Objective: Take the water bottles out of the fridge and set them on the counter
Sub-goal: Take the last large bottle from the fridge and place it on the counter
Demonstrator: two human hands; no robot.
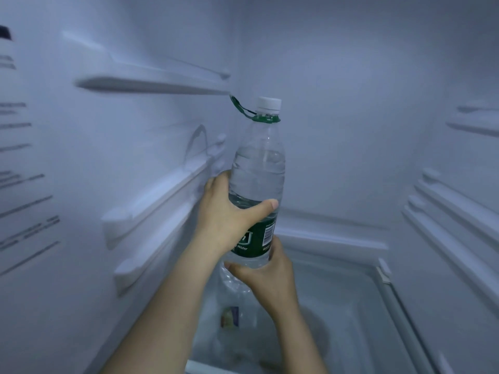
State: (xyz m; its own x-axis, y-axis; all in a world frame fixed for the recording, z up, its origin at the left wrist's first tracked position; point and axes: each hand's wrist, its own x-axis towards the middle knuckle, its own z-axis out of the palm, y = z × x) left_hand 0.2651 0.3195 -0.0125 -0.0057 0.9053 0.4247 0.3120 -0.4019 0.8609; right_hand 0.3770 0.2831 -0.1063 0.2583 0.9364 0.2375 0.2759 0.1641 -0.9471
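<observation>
The water bottle (pixel 258 171) stood upright in mid-air at the centre of the frame, inside the fridge (pixel 351 130), clear of any shelf. It was a clear plastic bottle with a white cap (pixel 268 103), a green neck ring whose strap (pixel 241 108) trailed up and to the left, and a dark green label (pixel 258 237) low on its body.

The person's left hand (pixel 229 220) gripped the bottle around its middle, thumb across the front just above the label and fingers curled behind. The right hand (pixel 267 276) held it from below, thumb against the label's lower edge and fingers wrapped under the base.

Directly beneath, in the lower centre of the frame, a second clear bottle (pixel 232 314) with a small coloured label sat in the white bin (pixel 383 271) at the fridge floor; its top was just beside the right hand's fingers, and whether they touched could not be told. Moulded shelf rails (pixel 151 195) ran along the left wall, with more ribs (pixel 453 211) at the right edge.
</observation>
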